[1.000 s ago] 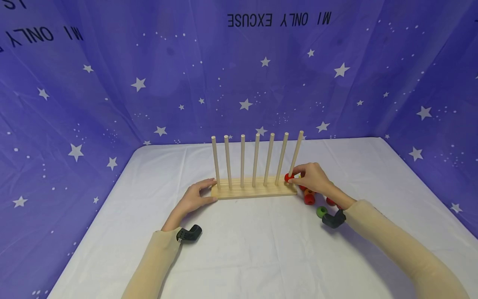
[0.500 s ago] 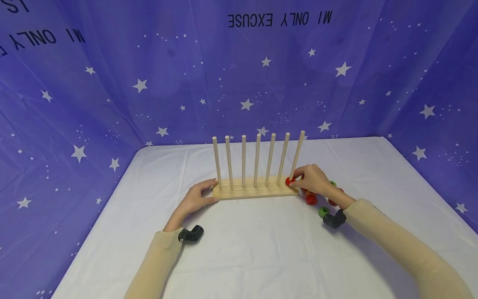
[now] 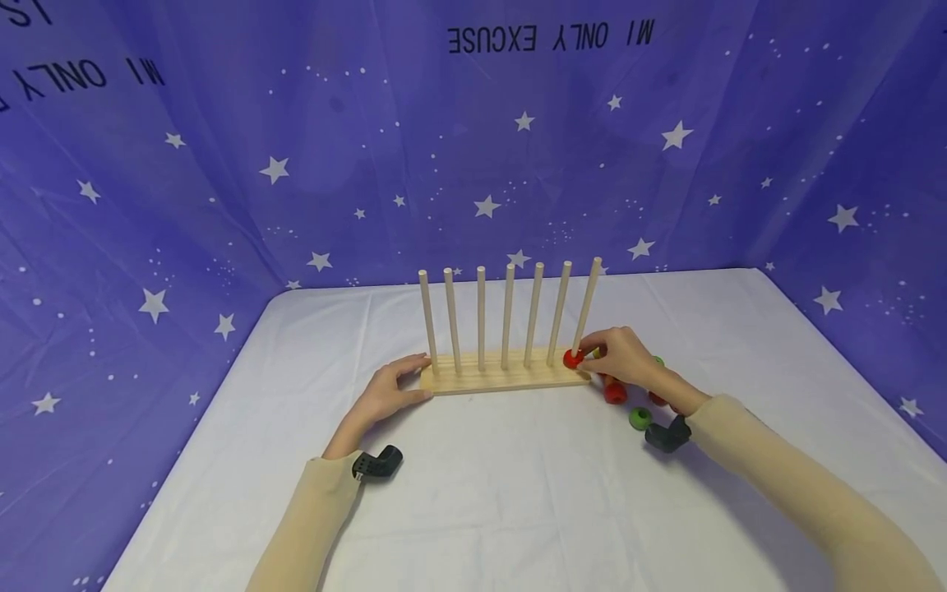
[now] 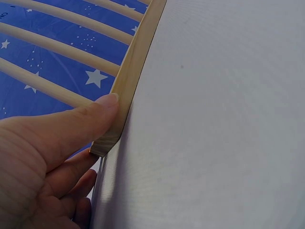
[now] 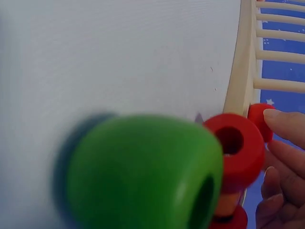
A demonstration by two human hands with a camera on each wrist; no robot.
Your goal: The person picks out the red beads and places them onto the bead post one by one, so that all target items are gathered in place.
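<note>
A wooden peg rack (image 3: 510,380) with a row of several upright pegs stands on the table. My left hand (image 3: 388,390) holds its left end, thumb along the front edge and fingers behind; the left wrist view shows the thumb (image 4: 90,119) against the wood. A red bead (image 3: 572,359) sits low on the rightmost peg, at the base. My right hand (image 3: 620,358) has thumb and finger on this bead from the right, and in the right wrist view the fingertips (image 5: 276,119) touch its side. The bead's far side is hidden.
Right of the rack lie loose beads: a red bead (image 3: 615,393), a green bead (image 3: 639,418) and others partly hidden by my right hand and wrist. White cloth (image 3: 473,493) covers the table; a purple star-printed curtain (image 3: 414,148) rises behind.
The red bead has slid down the rightmost peg to the base. My right fingertips have shifted slightly right, showing more of the bead. The left hand keeps its place.
</note>
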